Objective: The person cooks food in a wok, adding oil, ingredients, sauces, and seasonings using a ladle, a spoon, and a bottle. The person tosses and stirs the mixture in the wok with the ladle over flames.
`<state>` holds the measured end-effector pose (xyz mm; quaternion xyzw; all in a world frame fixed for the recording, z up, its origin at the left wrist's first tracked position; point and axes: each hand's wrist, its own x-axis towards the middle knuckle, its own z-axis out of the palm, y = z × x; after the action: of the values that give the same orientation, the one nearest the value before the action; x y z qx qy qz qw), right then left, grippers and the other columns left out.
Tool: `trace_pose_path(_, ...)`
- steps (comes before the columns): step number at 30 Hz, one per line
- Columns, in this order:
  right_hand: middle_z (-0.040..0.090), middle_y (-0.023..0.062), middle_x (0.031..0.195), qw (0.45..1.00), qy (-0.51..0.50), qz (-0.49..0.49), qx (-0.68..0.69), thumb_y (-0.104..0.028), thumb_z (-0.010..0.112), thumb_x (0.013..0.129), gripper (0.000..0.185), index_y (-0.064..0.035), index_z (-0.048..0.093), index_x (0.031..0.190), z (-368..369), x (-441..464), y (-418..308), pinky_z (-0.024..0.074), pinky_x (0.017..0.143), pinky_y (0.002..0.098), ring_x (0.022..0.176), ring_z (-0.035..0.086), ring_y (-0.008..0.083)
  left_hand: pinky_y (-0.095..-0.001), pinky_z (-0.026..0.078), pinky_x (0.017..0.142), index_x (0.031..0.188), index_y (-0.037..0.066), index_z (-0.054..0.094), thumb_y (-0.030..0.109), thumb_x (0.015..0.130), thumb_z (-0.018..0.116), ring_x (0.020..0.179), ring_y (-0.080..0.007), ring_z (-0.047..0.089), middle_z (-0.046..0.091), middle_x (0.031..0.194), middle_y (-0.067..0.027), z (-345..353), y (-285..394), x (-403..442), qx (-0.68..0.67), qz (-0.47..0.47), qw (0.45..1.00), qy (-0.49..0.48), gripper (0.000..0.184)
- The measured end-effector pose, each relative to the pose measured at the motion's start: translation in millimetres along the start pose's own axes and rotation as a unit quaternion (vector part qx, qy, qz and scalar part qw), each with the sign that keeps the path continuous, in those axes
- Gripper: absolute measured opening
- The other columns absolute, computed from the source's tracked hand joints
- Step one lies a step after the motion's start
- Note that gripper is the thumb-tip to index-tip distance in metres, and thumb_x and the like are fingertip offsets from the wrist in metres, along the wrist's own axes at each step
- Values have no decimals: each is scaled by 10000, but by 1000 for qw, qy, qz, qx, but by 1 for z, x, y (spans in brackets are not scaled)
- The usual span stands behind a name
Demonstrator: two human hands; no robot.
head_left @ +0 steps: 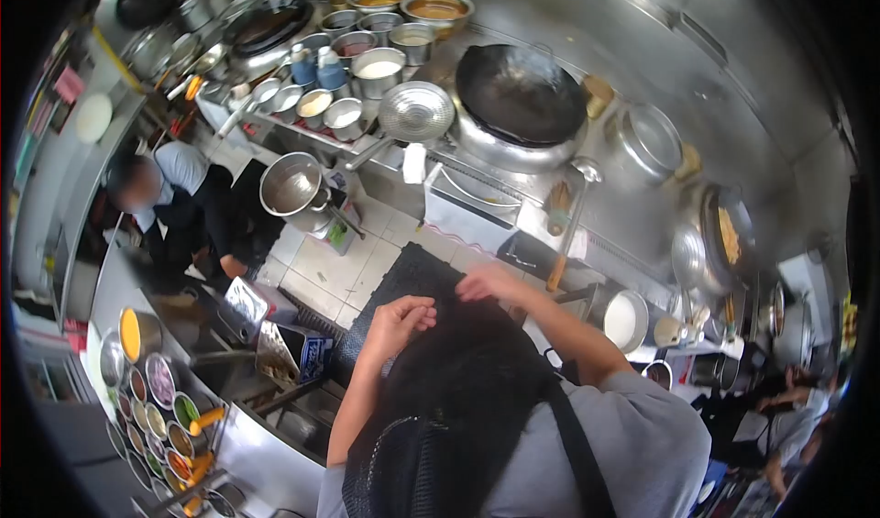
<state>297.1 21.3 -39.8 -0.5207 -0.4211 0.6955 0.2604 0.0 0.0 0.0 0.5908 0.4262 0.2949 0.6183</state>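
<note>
My left hand (403, 324) is held in front of my body with its fingers curled in, and nothing shows in them. A little to its right and farther out, my right hand (489, 282) is smeared by motion, so its fingers are unclear. Both are in mid-air over a dark floor mat (414, 266), apart from each other. Beyond my right hand, a ladle (570, 234) with a wooden handle lies on the stove counter. A black wok (520, 94) sits on the burner behind it, and a perforated strainer (416, 112) rests to the wok's left.
Another person (197, 188) bends down at the left. A steel pot (291, 185) stands over the tiled floor. Several small ingredient containers (158, 380) fill the counter at lower left. A pot of white liquid (625, 321) is at my right. More people (779, 426) are at far right.
</note>
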Motion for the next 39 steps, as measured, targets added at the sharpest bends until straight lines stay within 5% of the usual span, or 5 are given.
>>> trace_pose_path(7, 551, 313, 1159, 731, 604, 38, -315, -142, 724, 869, 612, 12, 470, 1404, -147, -63, 89, 522, 994, 509, 1111, 598, 493, -256, 376, 433, 824, 77, 569, 365, 1082, 596, 436, -81, 480, 537, 528, -8, 30, 19, 71, -24, -74, 994, 78, 388)
trace_pose_path(21, 703, 335, 979, 756, 635, 69, -145, -239, 548, 1033, 526, 19, 406, 1468, -213, -56, 118, 514, 815, 603, 934, 680, 543, -428, 518, 895, 1056, 47, 728, 101, 922, 749, 1015, -340, 664, 712, 1055, -130, 109, 95, 338, 286, 305, 907, 49, 146)
trace_pose_path(27, 659, 205, 776, 758, 631, 47, -158, -259, 603, 1044, 472, 25, 496, 1405, -259, -72, 82, 510, 665, 457, 698, 673, 337, -462, 464, 963, 1011, 110, 743, 202, 875, 788, 1100, -316, 605, 662, 1092, -74, 161, 73, 479, 377, 325, 862, 97, 170)
trace_pose_path(30, 484, 0, 662, 796, 587, -44, -140, -191, 603, 1048, 391, 26, 503, 1357, -289, -54, -7, 395, 523, 300, 574, 421, 73, -483, 440, 948, 974, 152, 747, 267, 866, 785, 1032, -295, 582, 619, 987, -46, 173, 40, 502, 427, 328, 835, 116, 162)
trace_pose_path(39, 532, 7, 752, 932, 299, -197, 63, -218, 644, 1022, 258, -32, 558, 1179, -348, 225, -322, 437, 404, 280, 495, 522, 93, -468, 475, 952, 1094, 113, 735, 202, 855, 791, 1077, -314, 590, 624, 1107, -94, 146, 57, 492, 331, 262, 904, 67, 261)
